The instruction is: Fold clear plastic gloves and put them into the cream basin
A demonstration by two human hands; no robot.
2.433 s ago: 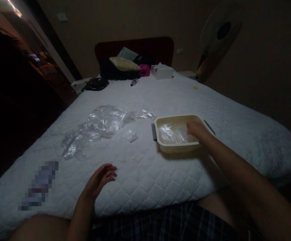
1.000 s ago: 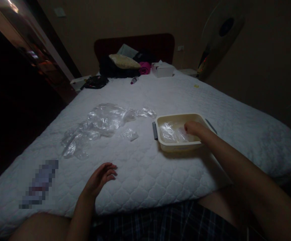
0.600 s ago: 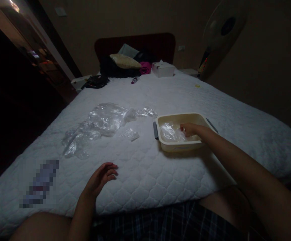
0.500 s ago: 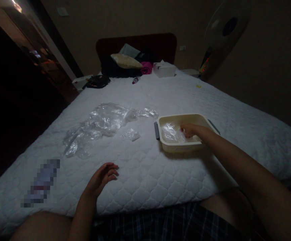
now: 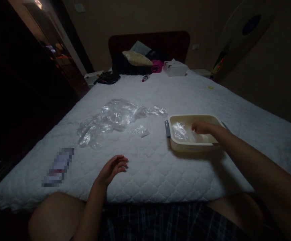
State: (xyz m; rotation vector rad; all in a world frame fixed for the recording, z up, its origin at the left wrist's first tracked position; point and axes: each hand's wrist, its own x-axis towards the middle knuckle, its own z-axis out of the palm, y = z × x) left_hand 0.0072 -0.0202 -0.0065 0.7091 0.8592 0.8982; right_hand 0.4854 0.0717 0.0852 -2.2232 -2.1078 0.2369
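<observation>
My right hand (image 5: 201,128) is inside a cream plastic bin (image 5: 195,147) with grey side handles, on the right of the bed. Its fingers are curled together, and what they may hold is hidden in the dim light. Clear plastic packets (image 5: 180,131) lie in the bin, left of that hand. My left hand (image 5: 114,167) hovers at or rests on the white quilted mattress (image 5: 155,180), fingers apart and slightly bent, holding nothing. Beyond it are a small clear packet (image 5: 142,131) and a large crumpled sheet of clear plastic (image 5: 119,113).
A pixelated flat object (image 5: 59,167) lies at the bed's near left. Toward the headboard (image 5: 147,38) are a cushion (image 5: 137,59), a pink roll (image 5: 156,66), a white box (image 5: 175,68), a small bottle (image 5: 145,78) and a dark bag (image 5: 108,77). A fan (image 5: 251,25) stands at right.
The whole view has swung left, so everything appears further right. My right hand stays in the bin, fingers drawn in slightly more. My left hand keeps its pose.
</observation>
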